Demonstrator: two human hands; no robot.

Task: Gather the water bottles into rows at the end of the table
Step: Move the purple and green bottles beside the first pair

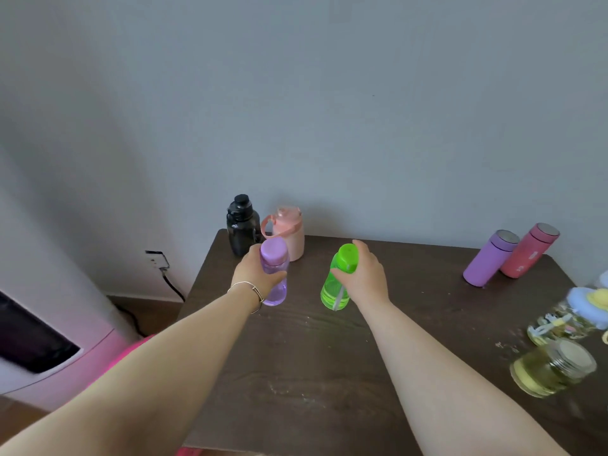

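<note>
My left hand (255, 274) grips a clear purple bottle (274, 274) with a purple cap, upright near the table's far left. My right hand (365, 274) grips a clear green bottle (337, 284) with a green cap, a short way to the right of it. Behind them, at the far left corner by the wall, stand a black bottle (241, 225) and a pink bottle (289, 232) with a handle. A purple flask (490, 260) and a pink-red flask (529, 250) stand at the far right.
The dark wooden table (312, 357) runs up to a grey wall. At the right edge stand a patterned glass bottle (559, 324) with a blue and yellow top and a glass jar (549, 370). A white appliance (49, 324) and a wall socket (158, 260) lie left.
</note>
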